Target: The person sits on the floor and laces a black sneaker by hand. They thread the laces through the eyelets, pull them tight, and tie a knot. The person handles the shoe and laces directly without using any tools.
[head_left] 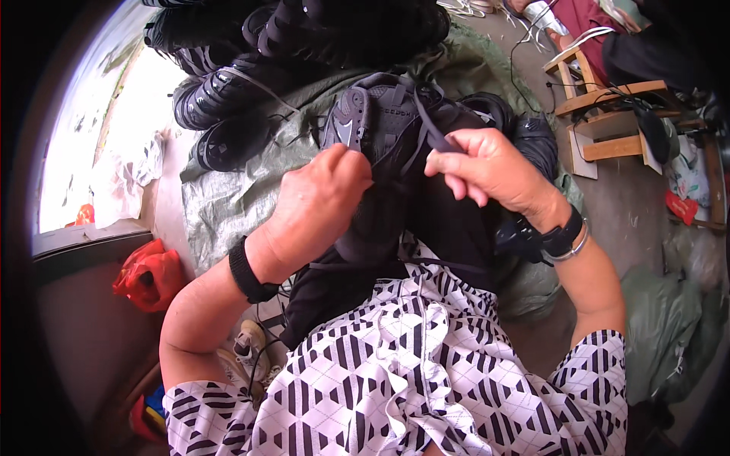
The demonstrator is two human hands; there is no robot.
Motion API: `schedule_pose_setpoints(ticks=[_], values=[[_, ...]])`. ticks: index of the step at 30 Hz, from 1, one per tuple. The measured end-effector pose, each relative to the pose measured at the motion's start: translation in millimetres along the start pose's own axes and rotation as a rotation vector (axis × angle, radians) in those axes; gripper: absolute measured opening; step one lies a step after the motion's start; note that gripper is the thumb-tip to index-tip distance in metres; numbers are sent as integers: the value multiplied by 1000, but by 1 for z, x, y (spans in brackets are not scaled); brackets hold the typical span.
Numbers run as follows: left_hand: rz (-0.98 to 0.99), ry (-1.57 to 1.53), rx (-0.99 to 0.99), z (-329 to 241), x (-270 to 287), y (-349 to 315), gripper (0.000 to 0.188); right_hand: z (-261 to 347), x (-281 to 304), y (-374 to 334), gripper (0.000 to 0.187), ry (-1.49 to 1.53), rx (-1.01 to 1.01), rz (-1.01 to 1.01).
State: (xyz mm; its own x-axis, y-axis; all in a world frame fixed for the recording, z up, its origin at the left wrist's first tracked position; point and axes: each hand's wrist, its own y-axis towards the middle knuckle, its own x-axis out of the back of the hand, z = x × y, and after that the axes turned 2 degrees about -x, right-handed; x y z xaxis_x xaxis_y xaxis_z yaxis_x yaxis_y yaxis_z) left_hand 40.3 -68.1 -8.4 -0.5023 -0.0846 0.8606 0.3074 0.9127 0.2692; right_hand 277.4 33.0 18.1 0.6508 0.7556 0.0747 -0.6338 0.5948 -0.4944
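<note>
A black shoe (388, 114) rests on my lap, its tongue and row of eyelets facing up. A flat dark shoelace (427, 125) runs from it to my right hand (490, 171), which pinches it between thumb and forefinger while the other fingers curl loosely. My left hand (323, 190) is closed at the left side of the shoe, against the eyelet edge. Its fingertips are turned away, so what they grip is hidden. Below the hands, the shoe's lower part is dark against my black trousers.
Black shoes (220, 99) are heaped at the far left on a green woven sheet (236, 205); others (536, 140) lie right of my lap. A red plastic bag (148, 275) sits at left. Wooden stools (612, 106) stand at right, near another person's dark red clothing (582, 38).
</note>
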Motion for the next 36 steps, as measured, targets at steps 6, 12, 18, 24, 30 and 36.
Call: schedule_pose_setpoints(ticks=[6,12,18,24,30,36], values=[[-134,-299,177,22,-20,-31,28,20,27,-4,34,120,83,-4],[-124,-289,267,-11,-20,-35,81,78,50,6,37,29,300,-30],[-97,-235,253,-12,-26,-45,85,133,95,21,19,514,427,-255],[-66,-209,189,-16,-28,-39,83,173,113,7,19,342,701,-427],[-14,-274,279,-9,-11,-34,70,182,71,-46,28,10,798,-164],[-204,-516,77,6,6,17,17,167,57,-71,33,-15,946,-187]])
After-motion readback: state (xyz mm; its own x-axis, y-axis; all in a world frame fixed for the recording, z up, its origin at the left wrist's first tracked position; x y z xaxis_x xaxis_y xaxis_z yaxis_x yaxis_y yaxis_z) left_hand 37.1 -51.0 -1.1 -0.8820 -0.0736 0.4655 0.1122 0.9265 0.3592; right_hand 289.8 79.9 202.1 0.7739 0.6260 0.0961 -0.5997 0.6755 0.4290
